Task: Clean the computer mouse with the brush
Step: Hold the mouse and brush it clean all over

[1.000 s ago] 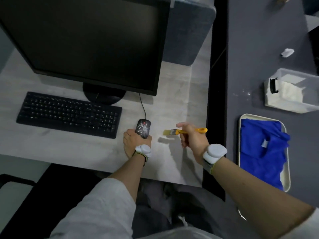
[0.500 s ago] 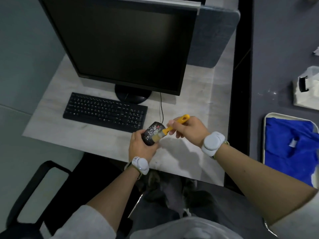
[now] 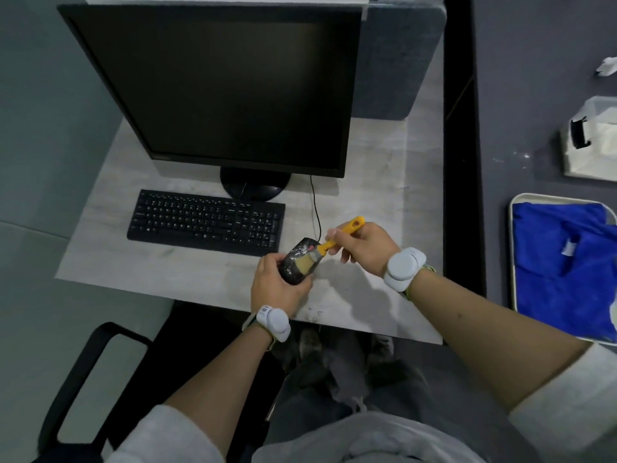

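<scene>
The black computer mouse (image 3: 295, 259), speckled with white dust, is tilted up off the desk near the front edge. My left hand (image 3: 275, 289) grips its rear end from below. My right hand (image 3: 362, 245) grips the yellow handle of a small brush (image 3: 337, 238), and the pale bristles lie flat on the mouse's top. The mouse's black cable runs back toward the monitor.
A black keyboard (image 3: 207, 222) lies left of the mouse, in front of a dark monitor (image 3: 217, 85). White dust marks the desk (image 3: 367, 195) beneath my hands. On the dark table to the right sit a tray (image 3: 512, 262) with a blue cloth (image 3: 564, 265) and a white box (image 3: 591, 145).
My left hand has lifted and tilted the mouse. My right hand has swung the brush from the desk's right side onto the mouse's top. The camera has shifted, so the desk sits further right in view.
</scene>
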Demonstrator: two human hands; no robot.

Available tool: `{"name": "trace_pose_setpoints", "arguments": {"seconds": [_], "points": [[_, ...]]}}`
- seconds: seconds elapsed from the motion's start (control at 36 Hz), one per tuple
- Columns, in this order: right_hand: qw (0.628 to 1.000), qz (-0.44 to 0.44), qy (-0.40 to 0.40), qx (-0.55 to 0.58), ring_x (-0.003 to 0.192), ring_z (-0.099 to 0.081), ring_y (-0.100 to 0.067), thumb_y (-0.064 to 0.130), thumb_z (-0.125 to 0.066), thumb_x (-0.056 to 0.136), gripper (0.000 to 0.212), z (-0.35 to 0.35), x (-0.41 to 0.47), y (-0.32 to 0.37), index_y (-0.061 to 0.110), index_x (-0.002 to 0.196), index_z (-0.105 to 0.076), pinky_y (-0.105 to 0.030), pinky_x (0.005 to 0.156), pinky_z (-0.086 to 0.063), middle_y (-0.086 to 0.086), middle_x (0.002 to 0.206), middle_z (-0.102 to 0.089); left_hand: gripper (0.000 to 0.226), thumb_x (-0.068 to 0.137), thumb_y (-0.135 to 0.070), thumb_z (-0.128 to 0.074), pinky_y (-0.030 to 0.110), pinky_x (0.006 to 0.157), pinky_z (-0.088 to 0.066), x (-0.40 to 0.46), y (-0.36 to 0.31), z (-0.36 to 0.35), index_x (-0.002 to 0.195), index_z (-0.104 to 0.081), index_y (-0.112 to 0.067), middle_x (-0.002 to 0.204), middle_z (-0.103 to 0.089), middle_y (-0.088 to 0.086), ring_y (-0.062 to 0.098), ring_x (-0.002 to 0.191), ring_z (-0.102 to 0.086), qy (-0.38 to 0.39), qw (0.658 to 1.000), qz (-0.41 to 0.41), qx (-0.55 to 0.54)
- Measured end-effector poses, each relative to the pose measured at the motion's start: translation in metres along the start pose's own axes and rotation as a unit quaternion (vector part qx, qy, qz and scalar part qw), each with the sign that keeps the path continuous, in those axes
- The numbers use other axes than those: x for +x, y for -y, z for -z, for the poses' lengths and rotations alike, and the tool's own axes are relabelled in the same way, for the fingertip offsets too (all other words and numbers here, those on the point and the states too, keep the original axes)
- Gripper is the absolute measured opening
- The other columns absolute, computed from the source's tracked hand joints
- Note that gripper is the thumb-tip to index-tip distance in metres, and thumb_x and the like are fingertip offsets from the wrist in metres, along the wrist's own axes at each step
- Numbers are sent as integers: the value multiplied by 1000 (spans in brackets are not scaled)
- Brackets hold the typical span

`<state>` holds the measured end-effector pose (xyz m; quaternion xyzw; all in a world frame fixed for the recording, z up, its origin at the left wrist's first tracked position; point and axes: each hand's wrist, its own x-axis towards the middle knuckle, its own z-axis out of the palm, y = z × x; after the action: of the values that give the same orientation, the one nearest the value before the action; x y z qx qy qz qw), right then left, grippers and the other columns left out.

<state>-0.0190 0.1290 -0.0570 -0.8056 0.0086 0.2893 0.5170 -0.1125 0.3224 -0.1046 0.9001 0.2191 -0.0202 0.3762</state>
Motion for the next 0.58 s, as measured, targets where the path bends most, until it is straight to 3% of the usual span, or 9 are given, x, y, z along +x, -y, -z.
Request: {"name": "trace_pose_setpoints", "arguments": {"seconds": [0.11,0.19,0.25,0.33,0.44,0.58], "points": [[997,-18,-69,0,62,-67,-11,41,-59,103,33,6,4,-4,16,94,-79,-28,67,-53,4,83,-79,57,63,-43,-88,30,76,-50,0,2,3,107,-55,-25,105,-56,-8,14,91,-58,10,1000,-3,0],[989,-49,-128,-54,72,-71,-21,47,-55,103,39,14,9,-14,19,86,-77,-34,71,-56,4,80,-76,57,63,-47,-86,30,78,-50,1,5,6,106,-55,-27,105,-55,-9,14,92,-58,5,1000,-3,-4],[986,-60,-153,-40,78,-73,-28,49,-54,103,37,16,10,-18,24,85,-74,-41,78,-60,-1,86,-78,57,63,-50,-84,30,79,-51,2,5,8,106,-54,-28,105,-54,-10,13,92,-58,3,1000,-3,-10],[985,-42,-170,6,71,-73,-25,47,-55,103,31,10,6,-11,22,94,-72,-37,75,-60,-1,89,-78,56,65,-46,-85,33,80,-53,5,6,10,108,-54,-28,107,-54,-8,13,92,-58,6,1000,-3,-7],[988,10,-141,65,60,-69,-18,42,-59,103,22,-2,0,3,21,98,-64,-32,64,-55,0,83,-78,58,64,-42,-86,34,81,-54,9,7,11,109,-54,-27,108,-54,-7,13,94,-57,13,1000,-1,-2],[991,52,-40,116,61,-68,-23,30,-65,102,16,-20,-5,17,16,94,-63,-27,56,-51,-7,78,-79,60,64,-38,-88,30,80,-50,12,6,9,112,-56,-22,109,-53,-5,14,95,-55,14,1000,-6,2]]}}
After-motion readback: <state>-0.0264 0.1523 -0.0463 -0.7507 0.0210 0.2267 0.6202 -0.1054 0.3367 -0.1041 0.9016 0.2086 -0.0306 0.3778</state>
